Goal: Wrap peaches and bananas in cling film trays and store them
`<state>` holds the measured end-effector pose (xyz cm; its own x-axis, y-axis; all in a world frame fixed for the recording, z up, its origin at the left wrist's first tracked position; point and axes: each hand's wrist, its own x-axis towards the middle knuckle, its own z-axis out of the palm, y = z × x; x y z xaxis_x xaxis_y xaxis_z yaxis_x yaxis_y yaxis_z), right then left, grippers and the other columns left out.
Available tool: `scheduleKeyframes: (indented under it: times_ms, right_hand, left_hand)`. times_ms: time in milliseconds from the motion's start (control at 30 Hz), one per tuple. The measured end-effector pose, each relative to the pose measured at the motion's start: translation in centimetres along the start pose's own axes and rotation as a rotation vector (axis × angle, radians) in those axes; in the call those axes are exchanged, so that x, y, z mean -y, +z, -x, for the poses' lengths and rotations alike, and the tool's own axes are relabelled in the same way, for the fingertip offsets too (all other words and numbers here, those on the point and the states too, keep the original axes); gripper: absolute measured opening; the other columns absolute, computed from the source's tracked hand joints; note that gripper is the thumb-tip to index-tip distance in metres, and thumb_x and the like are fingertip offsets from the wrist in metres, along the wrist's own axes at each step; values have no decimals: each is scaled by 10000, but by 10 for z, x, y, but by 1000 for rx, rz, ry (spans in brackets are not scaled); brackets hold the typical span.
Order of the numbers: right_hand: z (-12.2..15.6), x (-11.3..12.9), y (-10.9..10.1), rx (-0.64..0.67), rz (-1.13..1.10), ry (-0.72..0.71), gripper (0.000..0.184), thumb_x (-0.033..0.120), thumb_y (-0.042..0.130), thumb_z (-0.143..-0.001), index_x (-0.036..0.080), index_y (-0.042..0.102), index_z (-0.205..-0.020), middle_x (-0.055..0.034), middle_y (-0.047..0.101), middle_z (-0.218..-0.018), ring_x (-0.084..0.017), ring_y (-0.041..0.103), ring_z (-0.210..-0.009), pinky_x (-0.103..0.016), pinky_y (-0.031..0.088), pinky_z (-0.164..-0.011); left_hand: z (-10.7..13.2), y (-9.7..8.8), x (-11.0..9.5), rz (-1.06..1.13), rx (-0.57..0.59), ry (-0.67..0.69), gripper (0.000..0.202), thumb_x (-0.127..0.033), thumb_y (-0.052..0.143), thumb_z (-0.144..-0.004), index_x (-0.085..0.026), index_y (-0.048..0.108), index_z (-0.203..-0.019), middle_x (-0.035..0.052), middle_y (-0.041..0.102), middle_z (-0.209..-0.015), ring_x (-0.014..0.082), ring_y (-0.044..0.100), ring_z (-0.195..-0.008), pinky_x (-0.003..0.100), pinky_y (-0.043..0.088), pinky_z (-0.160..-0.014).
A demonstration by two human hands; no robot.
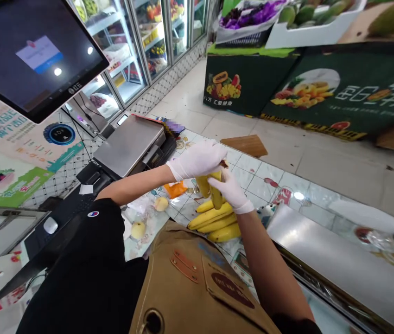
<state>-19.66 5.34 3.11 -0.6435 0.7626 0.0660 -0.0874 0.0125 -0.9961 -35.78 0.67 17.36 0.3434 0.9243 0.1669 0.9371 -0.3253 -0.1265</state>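
My left hand [197, 160], in a white disposable glove, closes over the dark crown of a small yellow banana bunch [206, 185]. My right hand [226, 188], gloved the same way, grips the same bunch from the right, around its upper part. The bunch is lifted above a larger pile of yellow bananas [214, 222] lying on the tiled counter [256, 178], and the two look close together. Left of the pile lie two pale round fruits, perhaps pears [138, 229], on loose clear plastic. An orange bag [175, 189] sits just below my left forearm.
A steel weighing scale [127, 146] stands left of my hands, below a hanging touch screen [37, 55]. A keyboard [58, 222] and white mouse [50, 225] lie at left. A steel surface [336, 260] runs along the right. Glass-door fridges [130, 46] and fruit displays stand behind.
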Motion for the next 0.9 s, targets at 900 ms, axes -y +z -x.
scheduleKeyframes:
  times_ms: [900]
  right_hand:
    - [-11, 26, 55, -554, -766, 408, 324, 361, 852, -836, 234, 671, -1074, 23, 773, -860, -204, 771, -824, -362, 696, -746]
  left_hand:
    - [143, 64, -41, 283, -411, -270, 119, -225, 650, -1042, -278, 751, -1009, 28, 759, -934, 196, 686, -888, 358, 564, -809]
